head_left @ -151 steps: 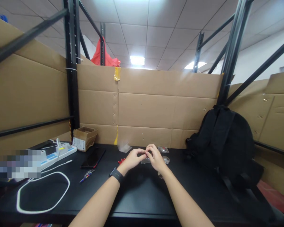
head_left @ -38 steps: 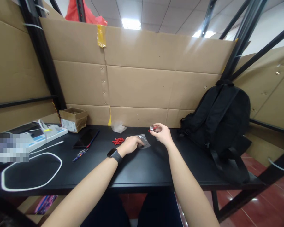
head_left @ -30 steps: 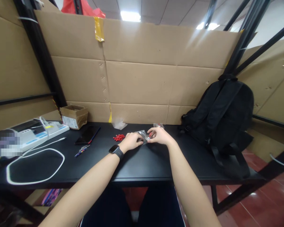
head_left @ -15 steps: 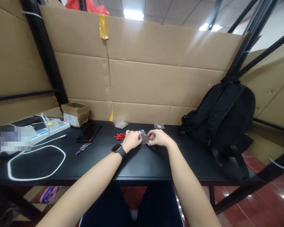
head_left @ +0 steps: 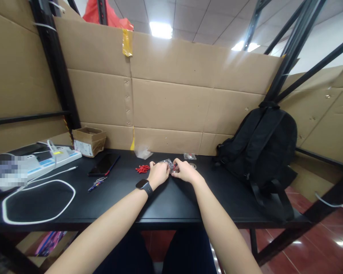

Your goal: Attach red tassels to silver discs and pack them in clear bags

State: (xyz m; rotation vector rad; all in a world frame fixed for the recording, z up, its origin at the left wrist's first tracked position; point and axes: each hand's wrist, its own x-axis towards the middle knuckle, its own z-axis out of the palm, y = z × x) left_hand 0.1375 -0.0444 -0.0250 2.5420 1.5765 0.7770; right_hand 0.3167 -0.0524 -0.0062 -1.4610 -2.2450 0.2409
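My left hand (head_left: 159, 173), with a dark watch at the wrist, is closed on a small clear plastic bag (head_left: 168, 162) just above the black tabletop. The fingers of my right hand (head_left: 186, 172) are pinched at the bag's right side. A bit of a small red piece (head_left: 175, 166) shows at those fingertips; its kind is too small to tell. Left of my left hand lies a loose pile of small red pieces (head_left: 143, 169). Partly hidden behind my right hand is a pale, ring-like item (head_left: 193, 166).
A small clear packet (head_left: 189, 156) and a crumpled plastic bag (head_left: 143, 152) lie near the cardboard wall. To the left are a phone (head_left: 104, 164), a keychain (head_left: 97, 183), an open cardboard box (head_left: 89, 141), a power strip (head_left: 42, 166) and a white cable (head_left: 38, 220). A black backpack (head_left: 263, 148) stands right.
The camera view has shifted slightly. Both hands stay together at the plastic bag, and my right hand has turned a little, uncovering the ring-like item behind it.
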